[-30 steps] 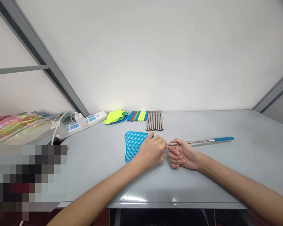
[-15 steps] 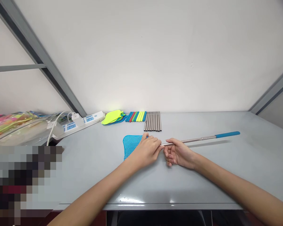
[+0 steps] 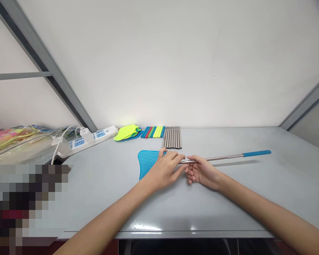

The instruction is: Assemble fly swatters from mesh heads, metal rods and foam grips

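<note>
A fly swatter with a blue mesh head (image 3: 146, 161), a thin metal rod (image 3: 220, 158) and a blue handle grip (image 3: 256, 153) lies crosswise before me, its grip end raised off the table. My left hand (image 3: 166, 168) covers the neck and part of the head, with thumb and forefinger spread on either side of the rod. How its other fingers sit on the swatter is hidden. My right hand (image 3: 203, 173) pinches the rod from below between thumb and fingers, just right of my left hand.
At the back of the grey table (image 3: 154, 212) lie stacked swatter heads (image 3: 127, 132), a row of coloured grips (image 3: 152, 132) and several metal tubes (image 3: 172, 137). A white power strip (image 3: 106, 134) with plugs and plastic-bagged items (image 3: 18, 141) are at left.
The swatter's rod has tilted, its grip end rising off the table and shifting right. My left thumb and forefinger have parted from their pinch on the rod.
</note>
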`<state>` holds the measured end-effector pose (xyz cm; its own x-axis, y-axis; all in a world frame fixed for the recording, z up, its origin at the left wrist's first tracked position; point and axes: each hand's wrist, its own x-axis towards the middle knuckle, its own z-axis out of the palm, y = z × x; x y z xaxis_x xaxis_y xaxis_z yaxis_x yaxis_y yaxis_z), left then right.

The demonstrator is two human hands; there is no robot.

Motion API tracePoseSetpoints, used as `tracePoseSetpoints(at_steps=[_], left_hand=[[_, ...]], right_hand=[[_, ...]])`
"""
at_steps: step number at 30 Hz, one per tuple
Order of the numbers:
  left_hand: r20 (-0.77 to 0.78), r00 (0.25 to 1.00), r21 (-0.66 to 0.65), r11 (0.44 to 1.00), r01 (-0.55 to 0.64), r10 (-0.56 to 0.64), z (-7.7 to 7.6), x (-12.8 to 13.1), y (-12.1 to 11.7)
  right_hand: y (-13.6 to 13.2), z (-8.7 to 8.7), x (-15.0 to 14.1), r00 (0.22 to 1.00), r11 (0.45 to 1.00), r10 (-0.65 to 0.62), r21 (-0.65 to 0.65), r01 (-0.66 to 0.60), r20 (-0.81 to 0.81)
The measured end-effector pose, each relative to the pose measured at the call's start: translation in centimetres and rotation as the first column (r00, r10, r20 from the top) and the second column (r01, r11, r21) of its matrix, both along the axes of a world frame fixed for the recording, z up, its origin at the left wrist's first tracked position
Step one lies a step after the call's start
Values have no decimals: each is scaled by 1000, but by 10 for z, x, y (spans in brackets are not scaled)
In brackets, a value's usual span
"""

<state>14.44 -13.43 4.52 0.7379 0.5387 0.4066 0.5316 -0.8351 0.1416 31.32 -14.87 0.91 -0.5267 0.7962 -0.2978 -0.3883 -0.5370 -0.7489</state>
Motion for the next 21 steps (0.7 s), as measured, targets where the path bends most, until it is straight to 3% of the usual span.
tracePoseSetpoints(at_steps=[5, 11, 15, 21], left_hand=[[57, 981, 43, 983, 181, -183, 2, 5, -18], [6, 937, -65, 935, 349, -349, -18, 18, -36], [-2, 931, -99, 926, 363, -365, -28, 21, -38], [58, 953, -233, 924, 302, -297, -27, 17, -29]], right_hand=[[3, 3, 2, 995, 996, -90, -33, 88, -51], [2, 6, 3, 986, 987, -160, 18, 161, -51], [0, 9, 3, 994, 987, -112, 115, 113, -13], [-1, 14, 2, 982, 974, -187, 129, 184, 9]])
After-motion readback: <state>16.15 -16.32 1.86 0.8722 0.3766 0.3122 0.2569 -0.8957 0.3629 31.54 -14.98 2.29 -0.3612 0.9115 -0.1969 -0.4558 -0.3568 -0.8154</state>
